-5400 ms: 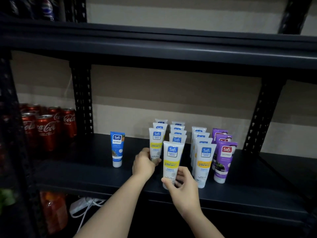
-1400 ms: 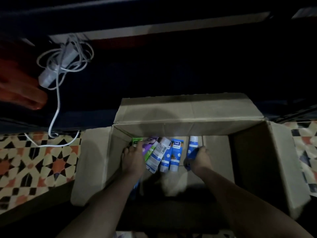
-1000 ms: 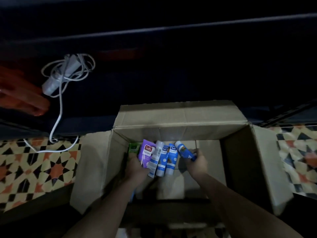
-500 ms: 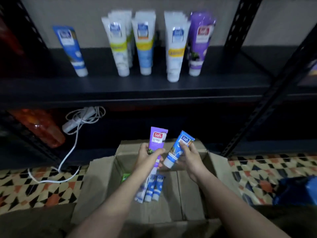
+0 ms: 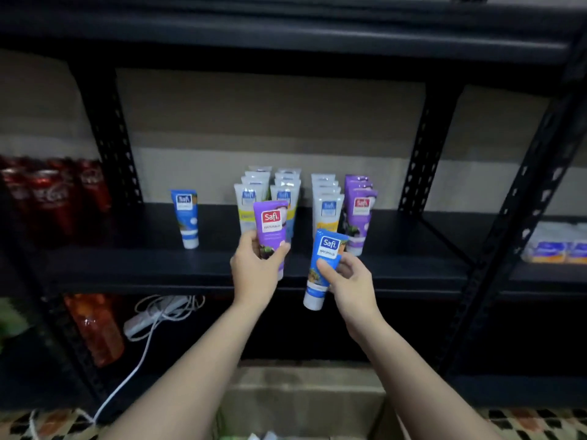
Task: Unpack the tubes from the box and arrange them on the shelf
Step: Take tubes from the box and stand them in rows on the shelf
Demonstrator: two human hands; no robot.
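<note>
Up from the box (image 5: 305, 404) they come, left hand (image 5: 254, 268) gripping a purple tube (image 5: 272, 230), right hand (image 5: 349, 277) a blue tube (image 5: 322, 268), both now nearing the shelf (image 5: 127, 268) for placing.

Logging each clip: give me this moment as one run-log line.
phase: carrying to shelf | left hand: grips purple plastic tube | right hand: grips blue plastic tube | black metal shelf: tube rows standing

Purple tube (image 5: 272, 231); blue tube (image 5: 324, 265)
</note>
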